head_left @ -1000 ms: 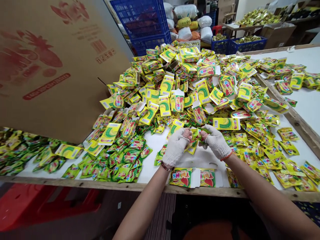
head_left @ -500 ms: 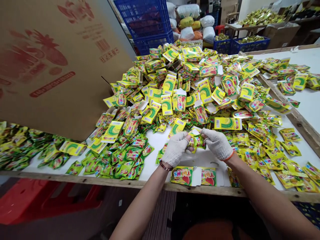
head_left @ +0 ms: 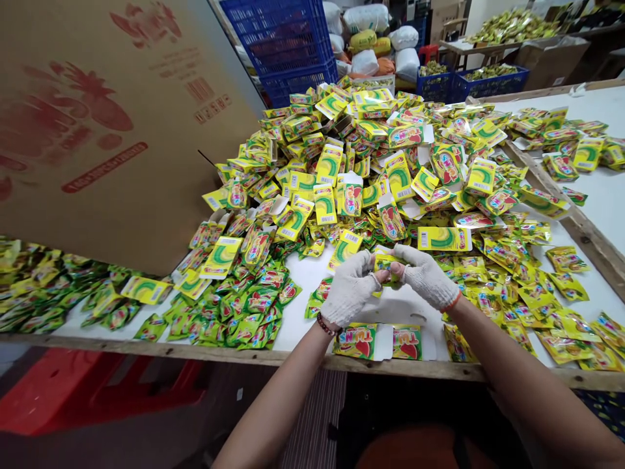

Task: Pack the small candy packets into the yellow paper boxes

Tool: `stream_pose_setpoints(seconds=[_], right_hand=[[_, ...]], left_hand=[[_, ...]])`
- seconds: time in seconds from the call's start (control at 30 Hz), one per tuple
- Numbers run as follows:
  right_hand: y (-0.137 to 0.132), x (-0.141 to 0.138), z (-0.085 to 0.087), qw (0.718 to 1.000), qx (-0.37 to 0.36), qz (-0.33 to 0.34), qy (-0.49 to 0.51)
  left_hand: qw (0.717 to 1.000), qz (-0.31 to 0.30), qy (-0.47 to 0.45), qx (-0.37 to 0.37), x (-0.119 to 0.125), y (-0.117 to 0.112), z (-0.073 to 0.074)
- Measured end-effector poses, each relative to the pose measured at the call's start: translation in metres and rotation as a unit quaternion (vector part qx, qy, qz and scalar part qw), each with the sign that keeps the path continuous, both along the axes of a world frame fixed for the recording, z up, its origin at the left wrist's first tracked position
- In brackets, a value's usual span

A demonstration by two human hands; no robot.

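Observation:
In front of me, just above the white tabletop, both hands grip one small yellow box (head_left: 385, 261). My left hand (head_left: 347, 288), in a white knit glove with bare fingertips, pinches its left side. From the right, my right hand (head_left: 426, 276), gloved the same way, closes on the other side. Fingers cover much of the box. Below them, two flat-lying boxes (head_left: 358, 341) with white flaps lie near the table edge. Green sachets (head_left: 249, 306) are heaped left of my hands, yellow sachets (head_left: 498, 299) to the right. Beyond rises a big pile of yellow boxes (head_left: 351, 195).
A large printed carton (head_left: 146, 150) stands on the left of the table. Wooden strips (head_left: 593, 247) border the tabletop. Blue crates (head_left: 288, 45) and stacked sacks (head_left: 366, 23) are behind. A red stool (head_left: 53, 391) sits below left.
My hands have drawn closer together around the box. Its white flap and the green packets that showed between my fingers are now out of sight.

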State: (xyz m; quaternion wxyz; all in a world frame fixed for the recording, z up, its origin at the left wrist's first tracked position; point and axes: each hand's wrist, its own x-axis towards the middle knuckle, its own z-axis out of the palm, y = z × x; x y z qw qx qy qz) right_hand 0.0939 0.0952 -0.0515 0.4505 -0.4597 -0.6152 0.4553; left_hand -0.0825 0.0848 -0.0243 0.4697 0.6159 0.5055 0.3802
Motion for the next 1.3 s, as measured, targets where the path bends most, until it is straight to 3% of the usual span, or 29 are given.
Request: stream_pose_setpoints(seconds=[0.1, 0.23, 0.27, 0.33, 0.43, 0.57, 0.67, 0.83, 0.97, 1.2, 1.3], right_hand=[[0.004, 0.004, 0.003, 0.998, -0.044, -0.051, 0.005], [0.009, 0.011, 0.005, 0.990, -0.009, -0.138, -0.018], [0.010, 0.011, 0.004, 0.987, 0.015, -0.153, -0.039], [0.010, 0.011, 0.002, 0.980, 0.073, -0.167, -0.085], [0.010, 0.010, 0.000, 0.973, 0.127, -0.149, -0.124], [0.011, 0.015, 0.002, 0.971, 0.129, -0.092, -0.180], [0.012, 0.020, 0.004, 0.963, 0.130, -0.041, -0.231], [0.008, 0.019, 0.002, 0.913, 0.206, -0.047, -0.350], [0.006, 0.017, 0.001, 0.861, 0.283, -0.067, -0.418], [0.018, 0.025, -0.005, 0.863, 0.298, -0.032, -0.406], [0.019, 0.026, -0.004, 0.854, 0.311, -0.031, -0.417]], left_hand=[[0.980, 0.048, 0.186, 0.054, -0.006, 0.005, 0.008], [0.864, 0.042, 0.499, 0.062, -0.010, 0.009, 0.002], [0.837, 0.029, 0.543, 0.060, -0.010, 0.009, -0.002], [0.815, 0.013, 0.575, 0.076, -0.010, 0.008, -0.011], [0.835, -0.004, 0.530, 0.148, -0.013, 0.003, -0.018], [0.868, -0.031, 0.431, 0.245, -0.017, -0.004, -0.021], [0.879, -0.037, 0.386, 0.277, -0.017, -0.006, -0.026], [0.905, -0.098, 0.323, 0.260, -0.015, -0.001, -0.032], [0.933, -0.099, 0.278, 0.207, -0.013, 0.003, -0.034], [0.934, -0.102, 0.297, 0.168, -0.011, 0.003, -0.037], [0.947, -0.111, 0.260, 0.154, -0.015, 0.005, -0.036]])
